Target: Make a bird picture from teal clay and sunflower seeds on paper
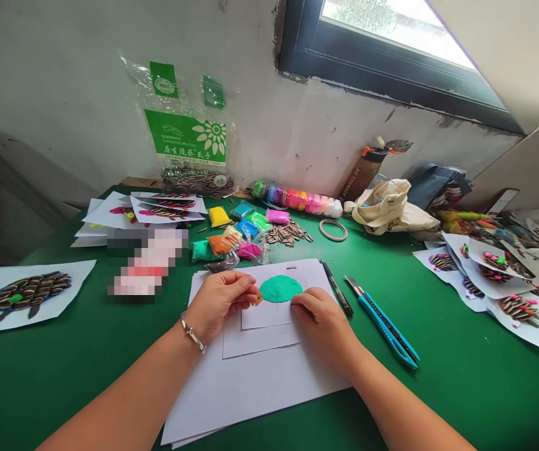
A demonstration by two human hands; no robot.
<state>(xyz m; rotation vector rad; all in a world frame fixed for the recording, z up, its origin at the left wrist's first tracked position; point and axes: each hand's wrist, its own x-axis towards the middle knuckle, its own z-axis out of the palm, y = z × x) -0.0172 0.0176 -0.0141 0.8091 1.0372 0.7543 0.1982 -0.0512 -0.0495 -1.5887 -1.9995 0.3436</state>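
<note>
A flattened teal oval of modelling clay (pixel 281 289) lies on a small white sheet of paper (pixel 262 321), on top of larger white sheets (pixel 231 401). At the oval's left edge, my left hand (pixel 222 300) pinches a small piece of orange-brown clay (pixel 258 299) between thumb and fingers. My right hand (pixel 323 316) rests on the paper with its fingers curled together against the oval's right edge. Whatever its fingertips hold, if anything, is hidden. Faint pencil lines show just below the oval.
Right of the paper lie a pen (pixel 337 288) and a blue utility knife (pixel 384 322), blade out. Beyond are clay packets (pixel 222 244), loose sunflower seeds (pixel 290 233) and a tape roll (pixel 333 230). Seed-covered turtle pictures (pixel 32 294) lie left, more pictures (pixel 494 275) right.
</note>
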